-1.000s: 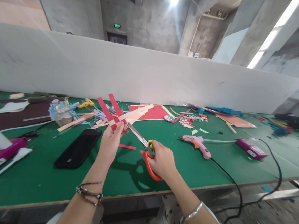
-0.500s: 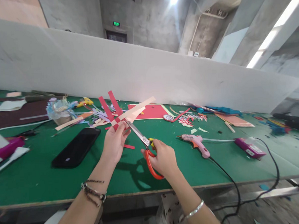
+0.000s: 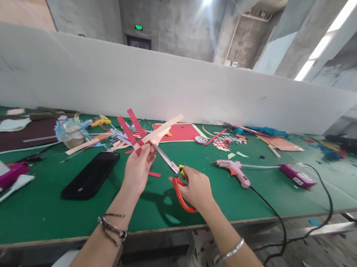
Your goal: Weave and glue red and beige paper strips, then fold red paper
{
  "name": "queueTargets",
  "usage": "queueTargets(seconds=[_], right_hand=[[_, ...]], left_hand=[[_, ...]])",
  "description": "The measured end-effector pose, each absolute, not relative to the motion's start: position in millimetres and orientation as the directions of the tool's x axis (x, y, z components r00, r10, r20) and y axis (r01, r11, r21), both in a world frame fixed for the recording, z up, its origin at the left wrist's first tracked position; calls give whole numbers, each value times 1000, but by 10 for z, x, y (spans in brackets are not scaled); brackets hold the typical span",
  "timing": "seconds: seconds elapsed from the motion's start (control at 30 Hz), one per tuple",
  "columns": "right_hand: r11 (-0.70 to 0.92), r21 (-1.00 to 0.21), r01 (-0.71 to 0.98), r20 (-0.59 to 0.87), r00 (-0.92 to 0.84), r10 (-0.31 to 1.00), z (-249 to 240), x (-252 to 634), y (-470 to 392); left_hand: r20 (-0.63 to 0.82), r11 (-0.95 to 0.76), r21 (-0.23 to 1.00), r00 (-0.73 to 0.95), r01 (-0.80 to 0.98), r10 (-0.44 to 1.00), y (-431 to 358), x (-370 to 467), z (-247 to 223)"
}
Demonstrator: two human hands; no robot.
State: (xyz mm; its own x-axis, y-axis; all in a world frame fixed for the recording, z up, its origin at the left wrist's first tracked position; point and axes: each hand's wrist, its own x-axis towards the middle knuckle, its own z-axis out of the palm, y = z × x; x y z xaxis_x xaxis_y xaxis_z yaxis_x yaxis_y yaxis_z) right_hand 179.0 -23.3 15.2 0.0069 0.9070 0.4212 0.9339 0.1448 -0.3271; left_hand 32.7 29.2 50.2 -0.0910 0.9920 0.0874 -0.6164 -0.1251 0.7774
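Note:
My left hand (image 3: pixel 139 168) pinches a small weave of paper strips (image 3: pixel 135 128) above the table. Two red strips point up and away, and pale peach strips (image 3: pixel 168 125) cross them toward the right. In my right hand (image 3: pixel 196 187) is a pair of scissors (image 3: pixel 174 168) with orange handles and a bit of yellow at the pivot side. The blades reach up and left to the woven piece, their tips by my left fingertips at the peach strip. Whether the tips have paper between them I cannot tell. A red strip (image 3: pixel 155 174) lies below my left hand.
A black phone (image 3: pixel 92 175) lies left of my hands. A pink glue gun (image 3: pixel 233 171) rests to the right, its cord hanging over the front edge. Behind are a red sheet (image 3: pixel 184 132), paper scraps (image 3: pixel 223 143) and a wrapped pot (image 3: pixel 72 134). A white panel (image 3: pixel 163 82) closes off the back.
Almost nothing differs. The peach strip's free end has dipped slightly and shifted a little left, and the scissors stay at the woven piece.

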Motion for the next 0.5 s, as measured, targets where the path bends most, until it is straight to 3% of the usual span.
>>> queueTargets(seconds=[0.5], right_hand=[[108,-200,974,406,-18,914,187,1830,-241]], left_hand=[[62,-137,789,-144,-599,988,290,339,489]])
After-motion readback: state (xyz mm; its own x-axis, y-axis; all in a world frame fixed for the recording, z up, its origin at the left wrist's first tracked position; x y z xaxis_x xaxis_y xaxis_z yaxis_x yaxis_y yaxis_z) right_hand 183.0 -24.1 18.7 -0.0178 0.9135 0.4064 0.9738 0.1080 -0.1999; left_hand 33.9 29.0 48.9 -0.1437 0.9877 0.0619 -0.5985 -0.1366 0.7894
